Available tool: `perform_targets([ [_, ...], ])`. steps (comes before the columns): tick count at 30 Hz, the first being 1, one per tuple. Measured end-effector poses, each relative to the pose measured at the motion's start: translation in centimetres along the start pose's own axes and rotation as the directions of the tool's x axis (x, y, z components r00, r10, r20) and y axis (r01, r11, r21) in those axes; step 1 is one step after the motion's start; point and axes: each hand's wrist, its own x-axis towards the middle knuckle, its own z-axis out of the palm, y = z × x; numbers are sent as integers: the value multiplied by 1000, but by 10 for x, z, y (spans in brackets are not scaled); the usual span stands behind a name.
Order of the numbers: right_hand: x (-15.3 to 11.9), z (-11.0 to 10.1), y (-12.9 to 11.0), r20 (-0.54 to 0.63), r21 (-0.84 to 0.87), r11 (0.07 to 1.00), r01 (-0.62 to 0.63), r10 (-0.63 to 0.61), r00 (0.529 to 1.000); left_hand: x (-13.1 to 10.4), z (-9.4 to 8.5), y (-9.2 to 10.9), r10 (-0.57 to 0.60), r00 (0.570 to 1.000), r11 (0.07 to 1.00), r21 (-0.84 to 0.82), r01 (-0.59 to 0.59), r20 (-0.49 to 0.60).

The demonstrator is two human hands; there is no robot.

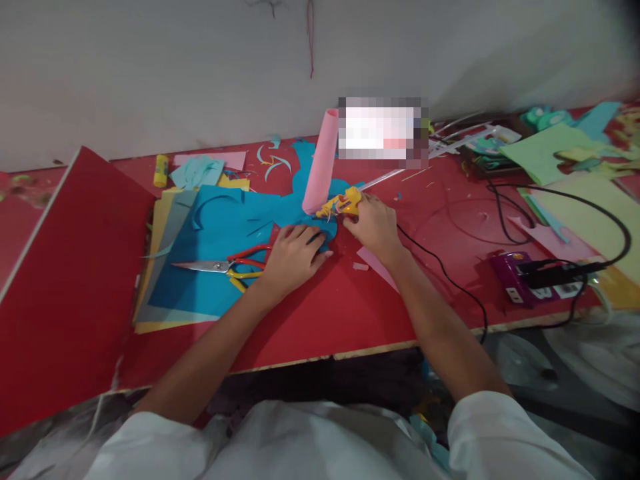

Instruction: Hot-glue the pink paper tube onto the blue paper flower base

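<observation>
My right hand (pixel 376 223) is wrapped round a yellow hot glue gun (pixel 350 200), whose nozzle points left at the foot of a rolled pink paper tube (pixel 321 160). The tube leans over a blue paper cutout (pixel 303 177); whether the nozzle touches either cannot be told. A clear glue stick (pixel 383 178) seems to run out behind the gun. My left hand (pixel 295 257) lies flat with its fingers stretched over the lower edge of the blue cutout. Beside its wrist lie scissors (pixel 220 266) with red and yellow handles, partly hidden by my forearm.
Blue sheets (pixel 200 293) lie stacked on the red table (pixel 320 333). An upright red board (pixel 65 280) stands at left. A yellow glue stick tube (pixel 161 171) is at the back. At right, a black cord (pixel 450 277) trails past a purple power box (pixel 530 279) and paper sheets (pixel 595 220).
</observation>
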Motion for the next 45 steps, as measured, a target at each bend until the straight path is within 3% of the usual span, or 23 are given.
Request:
perform_targets([
  [20,3,-5,8,-14,-26,998,-53,53,999,0,0,1,32,999,999,18,-32,-1],
  [45,6,0,10,-16,-33,999,-17,16,1000,1,4,-1,68,997,996,62,-64,-49],
])
